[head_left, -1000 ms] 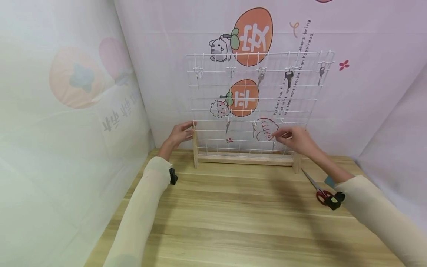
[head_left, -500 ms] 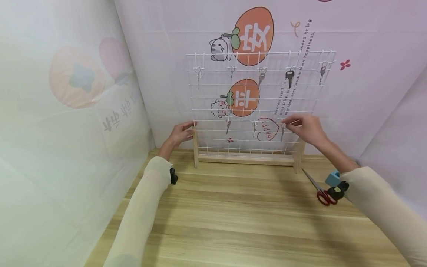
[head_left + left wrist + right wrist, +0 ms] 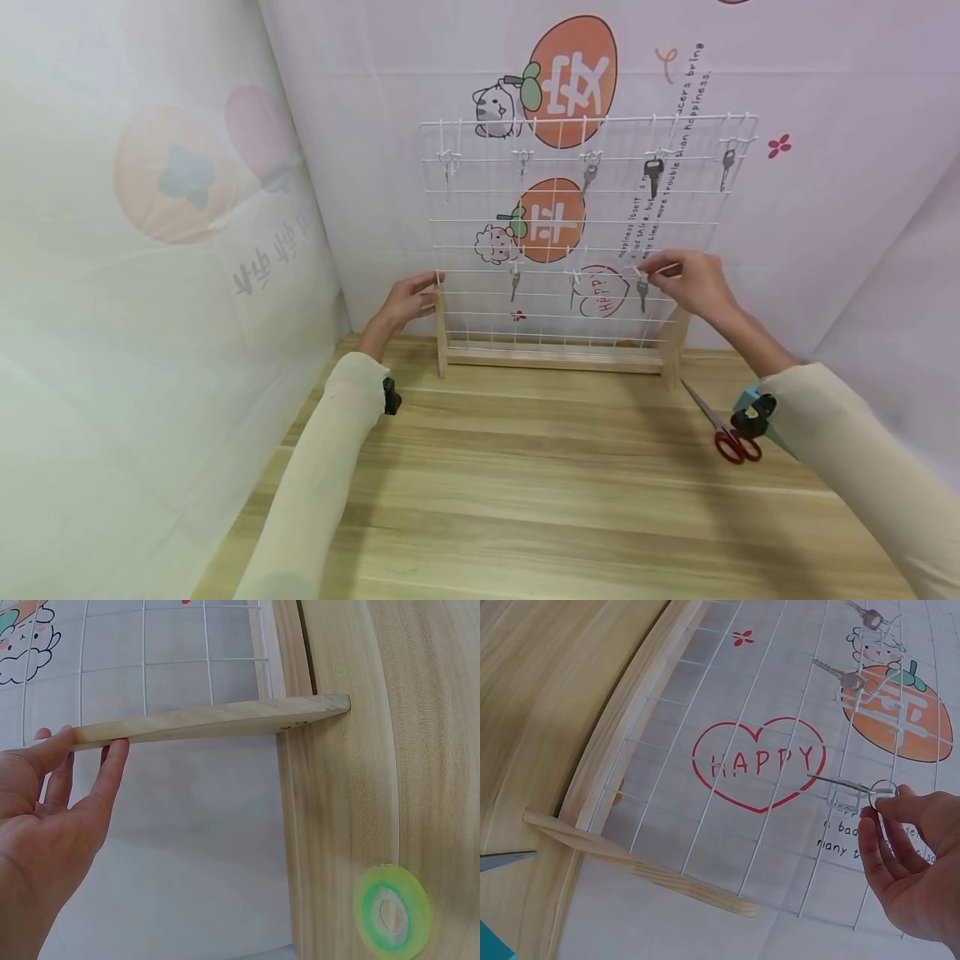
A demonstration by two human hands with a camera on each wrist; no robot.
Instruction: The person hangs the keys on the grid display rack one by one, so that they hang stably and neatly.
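A white wire grid rack with a wooden base (image 3: 555,360) stands at the back of the table. My left hand (image 3: 405,302) holds its left wooden post (image 3: 210,722), thumb on one side and fingers on the other. On the right, my right hand (image 3: 692,283) pinches a metal key ring (image 3: 883,792) between thumb and fingertips. A key (image 3: 642,294) hangs from this ring, in front of the grid. In the right wrist view the ring is at a white wire hook (image 3: 844,799); whether it is fully over the hook I cannot tell.
Several keys hang on hooks along the upper row, among them a black-headed key (image 3: 653,171). Two more keys hang lower down. Red-handled scissors (image 3: 729,440) and a light blue object (image 3: 491,946) lie right. A yellow-green tape roll (image 3: 394,911) sits left.
My right hand has moved right and slightly up with the key, to the hook at the grid's lower right. My left hand has stayed on the post.
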